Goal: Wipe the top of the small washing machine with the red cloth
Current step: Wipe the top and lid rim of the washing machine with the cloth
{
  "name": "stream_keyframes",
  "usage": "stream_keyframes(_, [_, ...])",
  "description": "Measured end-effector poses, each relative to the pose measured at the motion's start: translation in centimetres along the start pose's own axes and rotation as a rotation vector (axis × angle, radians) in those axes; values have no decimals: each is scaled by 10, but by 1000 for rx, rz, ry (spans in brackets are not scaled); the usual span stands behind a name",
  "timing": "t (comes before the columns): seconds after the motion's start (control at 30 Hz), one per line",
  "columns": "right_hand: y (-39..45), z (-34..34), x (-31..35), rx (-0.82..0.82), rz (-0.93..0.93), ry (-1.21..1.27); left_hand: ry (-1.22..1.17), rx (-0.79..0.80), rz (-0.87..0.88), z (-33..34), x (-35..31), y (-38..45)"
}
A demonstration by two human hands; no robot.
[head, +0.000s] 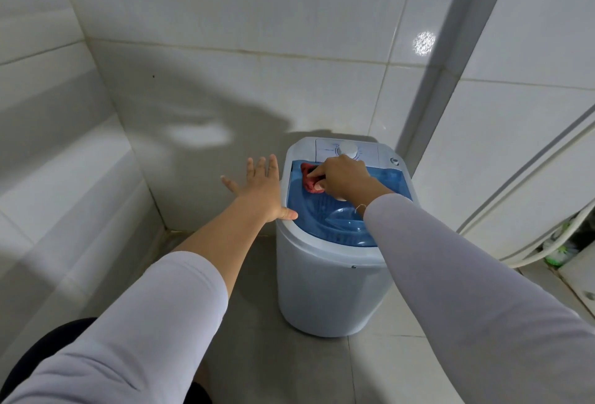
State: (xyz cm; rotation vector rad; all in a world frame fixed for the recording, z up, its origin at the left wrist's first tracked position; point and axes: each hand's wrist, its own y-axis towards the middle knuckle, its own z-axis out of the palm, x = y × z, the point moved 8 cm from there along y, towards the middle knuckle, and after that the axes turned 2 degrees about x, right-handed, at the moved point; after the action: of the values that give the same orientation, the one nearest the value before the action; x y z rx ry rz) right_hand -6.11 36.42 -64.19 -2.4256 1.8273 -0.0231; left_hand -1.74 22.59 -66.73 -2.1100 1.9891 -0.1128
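A small white washing machine (325, 287) stands on the floor in a tiled corner, with a translucent blue lid (325, 213) and a white dial (348, 149) on its back panel. My right hand (343, 178) presses a crumpled red cloth (308, 178) onto the far left part of the blue lid, fingers closed on it. My left hand (262, 189) is spread flat beside the machine's left side, thumb touching the white rim, holding nothing.
White tiled walls close in on the left and behind the machine. A grey vertical pipe (450, 59) runs down the wall to the right. White hoses (528, 242) and a green-and-white brush (560, 247) lie at the right edge. Grey floor tiles surround the machine.
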Motion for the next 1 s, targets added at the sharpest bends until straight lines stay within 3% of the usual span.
stream_keyframes(0.5, [-25,-1,-58,-28,89,97,78,-9,-25,-2,-5,-3])
stream_keyframes(1.0, [-65,15,-139,-20,298,179,116,-19,-55,-3,-7,-6])
